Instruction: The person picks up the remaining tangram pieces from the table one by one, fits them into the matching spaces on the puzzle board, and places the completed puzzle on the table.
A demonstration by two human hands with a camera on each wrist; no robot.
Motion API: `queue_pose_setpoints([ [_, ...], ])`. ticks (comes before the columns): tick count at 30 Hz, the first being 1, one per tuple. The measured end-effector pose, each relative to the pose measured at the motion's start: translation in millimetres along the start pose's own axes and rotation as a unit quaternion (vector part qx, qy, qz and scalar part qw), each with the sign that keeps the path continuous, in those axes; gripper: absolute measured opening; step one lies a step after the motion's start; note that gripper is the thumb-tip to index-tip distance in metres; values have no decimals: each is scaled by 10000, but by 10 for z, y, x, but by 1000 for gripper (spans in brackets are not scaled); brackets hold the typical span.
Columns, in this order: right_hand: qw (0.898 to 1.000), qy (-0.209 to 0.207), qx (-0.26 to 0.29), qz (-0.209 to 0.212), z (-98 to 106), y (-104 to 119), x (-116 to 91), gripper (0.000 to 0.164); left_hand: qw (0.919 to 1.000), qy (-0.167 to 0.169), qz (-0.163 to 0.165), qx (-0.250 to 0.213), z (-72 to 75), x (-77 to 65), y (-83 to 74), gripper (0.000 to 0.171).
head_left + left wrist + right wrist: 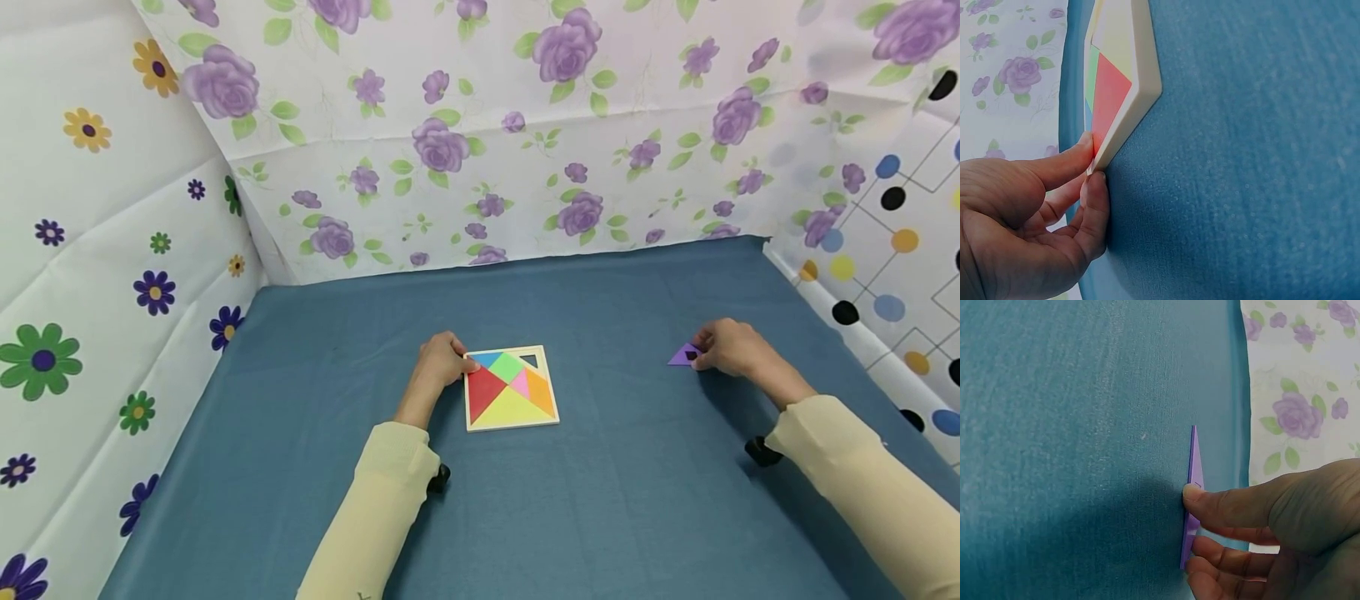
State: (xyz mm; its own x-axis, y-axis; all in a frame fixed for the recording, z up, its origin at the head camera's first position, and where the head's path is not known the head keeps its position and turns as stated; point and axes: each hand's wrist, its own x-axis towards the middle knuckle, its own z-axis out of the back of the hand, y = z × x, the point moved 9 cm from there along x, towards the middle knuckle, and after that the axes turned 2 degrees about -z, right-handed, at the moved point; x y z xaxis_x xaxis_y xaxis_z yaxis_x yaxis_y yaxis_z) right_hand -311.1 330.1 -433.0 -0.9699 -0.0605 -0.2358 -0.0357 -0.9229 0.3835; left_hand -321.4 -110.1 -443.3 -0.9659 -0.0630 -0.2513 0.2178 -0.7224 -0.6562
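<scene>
A square wooden tangram board lies on the blue cloth, holding red, yellow, green, blue, pink and orange pieces. Its upper right corner has a dark triangular gap. At its upper left corner my left hand pinches the frame; in the left wrist view the thumb is on the face and the curled fingers are at the edge. Well to the right, my right hand pinches a purple triangle with a dark mark on it. In the right wrist view the thumb presses the purple triangle and partly covers it.
Blue cloth covers the table. A purple-flowered sheet hangs along the back edge, with patterned sheets at left and right. Black straps or mounts show under both wrists.
</scene>
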Motion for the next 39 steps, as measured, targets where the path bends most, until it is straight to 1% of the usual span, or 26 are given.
queue_pose_setpoints([
  [5,9993,57,-172,332,-19,35,35,45,10000,13,-10,2,-2,8,-3,25],
  [10,9984,27,-216,528,-17,58,34,44,10000,7,4,60,-3,14,0,25],
  [13,9982,74,-210,559,-21,61,35,44,10000,15,22,77,-4,17,4,24],
  [20,9972,441,-153,585,-28,96,66,40,10000,27,54,55,-11,25,12,25],
  [23,9971,491,-124,576,-28,99,77,38,10000,27,63,64,-6,23,10,24],
  [30,9977,198,-23,652,-11,95,53,37,9999,11,16,118,3,22,1,25],
  [39,9946,-275,10,1005,2,109,-15,35,9999,0,13,105,4,11,-6,25],
])
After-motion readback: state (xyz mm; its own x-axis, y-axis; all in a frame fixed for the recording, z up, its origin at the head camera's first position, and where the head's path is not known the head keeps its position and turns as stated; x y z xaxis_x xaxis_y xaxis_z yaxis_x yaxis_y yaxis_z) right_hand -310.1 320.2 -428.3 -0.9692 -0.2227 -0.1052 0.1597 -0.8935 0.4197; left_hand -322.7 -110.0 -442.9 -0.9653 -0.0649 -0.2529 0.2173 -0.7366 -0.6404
